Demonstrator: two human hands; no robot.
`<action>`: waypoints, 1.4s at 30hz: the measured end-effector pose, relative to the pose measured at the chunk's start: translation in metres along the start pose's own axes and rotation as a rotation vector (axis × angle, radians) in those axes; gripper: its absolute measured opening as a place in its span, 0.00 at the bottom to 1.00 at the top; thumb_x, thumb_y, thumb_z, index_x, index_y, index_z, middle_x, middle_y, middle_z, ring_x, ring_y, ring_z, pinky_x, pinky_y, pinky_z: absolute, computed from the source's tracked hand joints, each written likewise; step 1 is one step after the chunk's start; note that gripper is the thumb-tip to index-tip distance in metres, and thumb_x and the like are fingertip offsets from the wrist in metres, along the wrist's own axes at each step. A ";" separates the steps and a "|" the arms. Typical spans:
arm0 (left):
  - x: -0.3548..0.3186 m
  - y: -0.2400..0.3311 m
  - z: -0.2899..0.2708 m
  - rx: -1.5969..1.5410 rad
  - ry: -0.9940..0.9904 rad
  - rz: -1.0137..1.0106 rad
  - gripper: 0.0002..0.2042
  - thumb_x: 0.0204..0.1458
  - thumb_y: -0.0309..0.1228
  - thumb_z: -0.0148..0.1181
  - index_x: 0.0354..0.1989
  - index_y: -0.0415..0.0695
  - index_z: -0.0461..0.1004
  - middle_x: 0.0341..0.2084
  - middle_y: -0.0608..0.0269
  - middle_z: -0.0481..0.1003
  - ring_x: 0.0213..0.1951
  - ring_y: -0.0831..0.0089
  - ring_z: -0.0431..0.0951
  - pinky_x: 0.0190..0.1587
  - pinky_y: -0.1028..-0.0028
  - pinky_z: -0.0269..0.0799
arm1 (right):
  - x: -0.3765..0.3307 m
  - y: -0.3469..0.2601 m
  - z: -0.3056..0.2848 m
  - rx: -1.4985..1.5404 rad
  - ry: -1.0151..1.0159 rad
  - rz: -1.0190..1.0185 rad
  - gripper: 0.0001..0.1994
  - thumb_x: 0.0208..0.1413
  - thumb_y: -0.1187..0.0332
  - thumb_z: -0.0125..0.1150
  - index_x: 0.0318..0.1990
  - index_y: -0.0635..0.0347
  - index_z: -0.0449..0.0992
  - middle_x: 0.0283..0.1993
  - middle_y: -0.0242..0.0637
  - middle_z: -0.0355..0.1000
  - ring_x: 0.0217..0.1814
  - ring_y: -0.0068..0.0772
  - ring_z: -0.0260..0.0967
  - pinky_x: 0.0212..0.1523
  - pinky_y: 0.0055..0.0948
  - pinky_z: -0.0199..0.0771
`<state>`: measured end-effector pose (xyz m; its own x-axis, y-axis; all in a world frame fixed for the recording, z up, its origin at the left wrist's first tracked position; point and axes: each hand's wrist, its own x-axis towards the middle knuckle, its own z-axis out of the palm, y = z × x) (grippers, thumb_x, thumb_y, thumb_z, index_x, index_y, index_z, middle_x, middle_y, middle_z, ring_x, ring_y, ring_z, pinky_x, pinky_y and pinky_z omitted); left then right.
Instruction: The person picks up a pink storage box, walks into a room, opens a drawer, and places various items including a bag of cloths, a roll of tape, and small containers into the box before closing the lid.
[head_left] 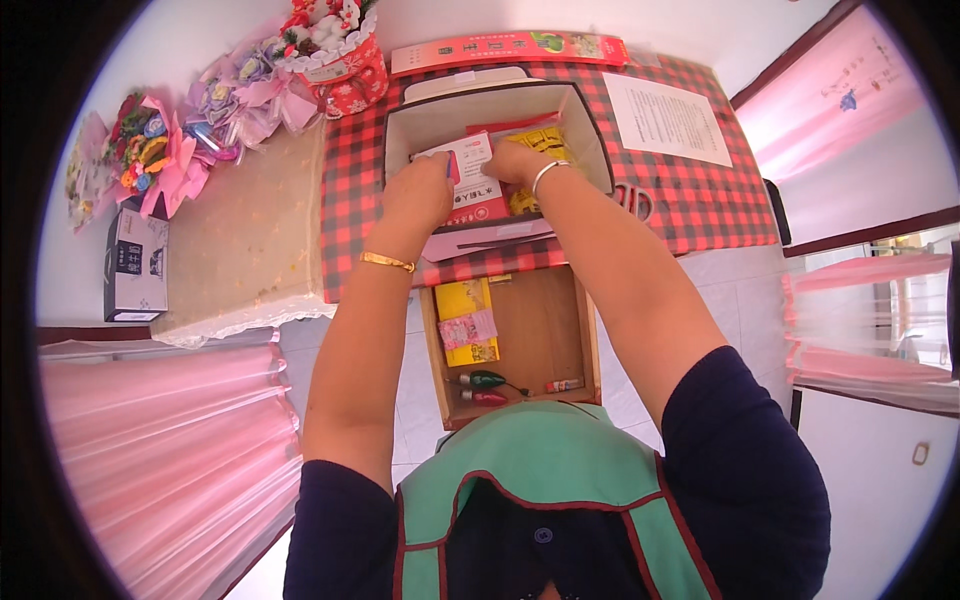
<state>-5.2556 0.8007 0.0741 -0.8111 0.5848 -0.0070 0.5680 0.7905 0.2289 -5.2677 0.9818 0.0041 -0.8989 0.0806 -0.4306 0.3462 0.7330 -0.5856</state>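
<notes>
The left hand (418,195) and right hand (516,162) both pinch a flat white-and-red packet (472,180) over the open box (590,130) on the checked surface (700,200); it looks light, thin and bendy, best held by its side edges.

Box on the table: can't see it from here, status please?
Both hands in the box. Left hand and right hand gripping a red-and-white packet. Nothing blocking.

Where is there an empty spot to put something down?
The right half of the open drawer is bare wood, beside the yellow packet. The checked tablecloth is free below the white paper. The box is crowded: both hands, left hand, right hand, and packets fill it.
</notes>
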 end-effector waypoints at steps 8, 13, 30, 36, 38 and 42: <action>-0.010 0.004 -0.006 -0.179 0.279 0.115 0.12 0.50 0.30 0.52 0.44 0.45 0.73 0.39 0.53 0.75 0.41 0.56 0.75 0.43 0.64 0.70 | -0.007 -0.009 0.015 -0.439 0.336 -0.202 0.13 0.49 0.66 0.53 0.38 0.62 0.78 0.40 0.50 0.74 0.43 0.48 0.72 0.43 0.41 0.72; -0.066 0.020 -0.026 -0.568 0.493 0.168 0.09 0.52 0.26 0.51 0.39 0.41 0.75 0.35 0.57 0.77 0.39 0.65 0.77 0.42 0.72 0.70 | -0.122 -0.036 -0.036 0.442 0.555 -0.558 0.14 0.53 0.62 0.57 0.38 0.66 0.75 0.33 0.39 0.75 0.36 0.29 0.73 0.39 0.28 0.71; -0.124 0.008 0.217 -0.892 -0.185 -0.156 0.22 0.48 0.25 0.48 0.55 0.36 0.61 0.45 0.42 0.71 0.48 0.52 0.72 0.50 0.65 0.67 | -0.116 0.093 0.212 0.893 0.345 0.140 0.20 0.51 0.66 0.55 0.51 0.65 0.69 0.49 0.44 0.69 0.50 0.35 0.67 0.50 0.30 0.65; -0.139 0.026 0.206 -0.719 -0.080 -0.272 0.23 0.47 0.24 0.50 0.55 0.37 0.62 0.46 0.45 0.71 0.49 0.56 0.72 0.50 0.67 0.66 | -0.121 0.118 0.220 0.801 0.372 0.156 0.23 0.52 0.64 0.58 0.53 0.67 0.67 0.52 0.43 0.68 0.51 0.33 0.66 0.51 0.29 0.64; -0.128 0.011 0.215 -0.817 -0.081 -0.262 0.24 0.46 0.24 0.50 0.55 0.37 0.62 0.45 0.46 0.72 0.49 0.56 0.72 0.50 0.67 0.67 | -0.104 0.121 0.222 0.846 0.367 0.128 0.24 0.51 0.63 0.59 0.53 0.68 0.67 0.52 0.43 0.68 0.51 0.33 0.66 0.51 0.28 0.64; -0.121 0.000 0.216 -1.017 -0.285 -0.282 0.24 0.47 0.22 0.50 0.56 0.36 0.61 0.47 0.50 0.71 0.48 0.62 0.71 0.50 0.72 0.66 | -0.103 0.110 0.222 0.719 0.397 0.141 0.22 0.51 0.62 0.60 0.50 0.66 0.70 0.48 0.38 0.70 0.47 0.29 0.67 0.47 0.25 0.66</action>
<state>-5.1275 0.7695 -0.1350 -0.7576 0.5302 -0.3806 -0.1202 0.4598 0.8798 -5.0776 0.9041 -0.1686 -0.8154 0.4704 -0.3375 0.4289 0.0991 -0.8979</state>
